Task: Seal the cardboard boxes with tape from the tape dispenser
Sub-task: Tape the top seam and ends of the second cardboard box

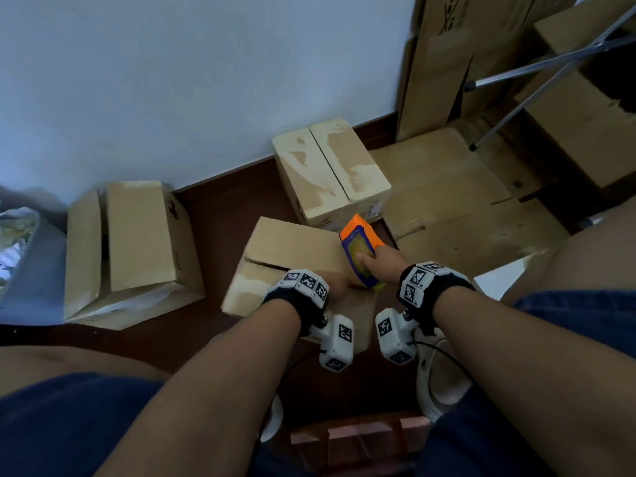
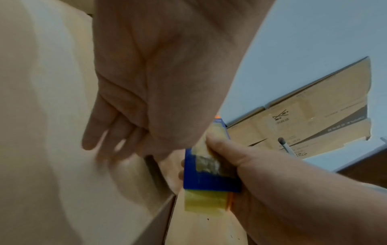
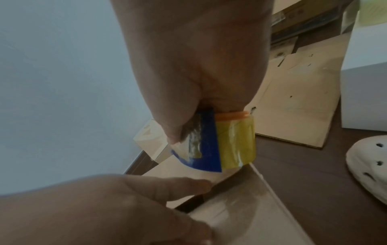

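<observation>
Head view: my right hand (image 1: 385, 261) grips the tape dispenser (image 1: 359, 251), thumb on its blue face and fingers curled round the orange body, which is set on the top of the nearest cardboard box (image 1: 292, 249) near its right edge. Yellowish tape (image 2: 204, 201) runs from the blue plate onto the box. My left hand (image 1: 332, 287) lies on the same box top, fingers extended and relaxed against the flap (image 2: 52, 132), beside the dispenser and holding nothing. The seam (image 3: 194, 201) between the flaps shows as a dark gap. 2 further boxes sit on the floor: a closed box (image 1: 330, 170) by the wall, and a box with loose flaps (image 1: 130, 249) at left. Flattened cardboard (image 1: 457, 204) lies at right.
</observation>
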`<action>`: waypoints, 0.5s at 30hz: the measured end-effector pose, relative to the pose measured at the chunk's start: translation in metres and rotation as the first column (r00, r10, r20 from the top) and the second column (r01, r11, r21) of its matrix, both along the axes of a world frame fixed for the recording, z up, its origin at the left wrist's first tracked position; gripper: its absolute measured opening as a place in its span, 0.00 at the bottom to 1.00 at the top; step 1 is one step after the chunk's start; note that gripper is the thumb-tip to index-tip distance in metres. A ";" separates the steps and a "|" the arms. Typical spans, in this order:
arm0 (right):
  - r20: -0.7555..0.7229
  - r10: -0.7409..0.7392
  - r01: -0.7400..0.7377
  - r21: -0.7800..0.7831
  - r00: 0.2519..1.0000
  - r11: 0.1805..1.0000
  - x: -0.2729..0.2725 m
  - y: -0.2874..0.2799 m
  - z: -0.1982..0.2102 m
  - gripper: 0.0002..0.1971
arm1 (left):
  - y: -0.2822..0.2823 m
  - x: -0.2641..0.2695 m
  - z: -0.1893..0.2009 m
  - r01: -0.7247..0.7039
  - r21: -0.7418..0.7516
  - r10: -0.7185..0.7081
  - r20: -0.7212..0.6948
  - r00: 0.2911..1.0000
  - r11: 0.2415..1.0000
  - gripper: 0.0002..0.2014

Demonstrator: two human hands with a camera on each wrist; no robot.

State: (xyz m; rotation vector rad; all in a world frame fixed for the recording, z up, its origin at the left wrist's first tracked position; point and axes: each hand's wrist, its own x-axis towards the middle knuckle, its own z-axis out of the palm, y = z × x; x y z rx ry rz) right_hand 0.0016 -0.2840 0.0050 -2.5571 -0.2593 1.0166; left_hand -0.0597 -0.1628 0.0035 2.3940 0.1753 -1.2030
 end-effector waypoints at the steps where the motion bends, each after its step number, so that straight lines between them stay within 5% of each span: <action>1: -0.004 0.010 -0.010 -0.001 1.000 1.000 -0.002 -0.003 0.001 0.21 | 0.001 -0.002 0.001 -0.006 -0.058 0.006 0.001 1.000 0.998 0.21; 6: 0.001 0.022 -0.022 0.053 1.000 0.998 -0.009 -0.017 0.002 0.23 | 0.048 -0.015 -0.015 0.088 0.086 -0.110 0.307 0.945 0.992 0.19; 8: -0.005 0.061 -0.061 0.028 0.998 0.998 -0.009 -0.019 -0.002 0.24 | 0.070 -0.024 -0.022 0.189 0.217 -0.261 0.376 0.889 0.958 0.28; 11: -0.006 0.124 -0.124 -0.003 0.992 0.992 -0.009 -0.019 -0.010 0.24 | 0.087 -0.037 -0.035 0.393 0.421 -0.516 0.233 0.824 0.818 0.51; 14: 0.002 0.163 -0.163 -0.018 0.987 0.986 -0.008 -0.021 -0.017 0.06 | 0.080 -0.044 -0.049 0.412 0.450 -0.524 0.157 0.837 0.792 0.61; 15: -0.016 0.159 -0.159 -0.024 0.987 0.987 -0.007 -0.022 -0.018 0.08 | 0.074 -0.044 -0.051 0.385 0.445 -0.504 0.184 0.844 0.808 0.60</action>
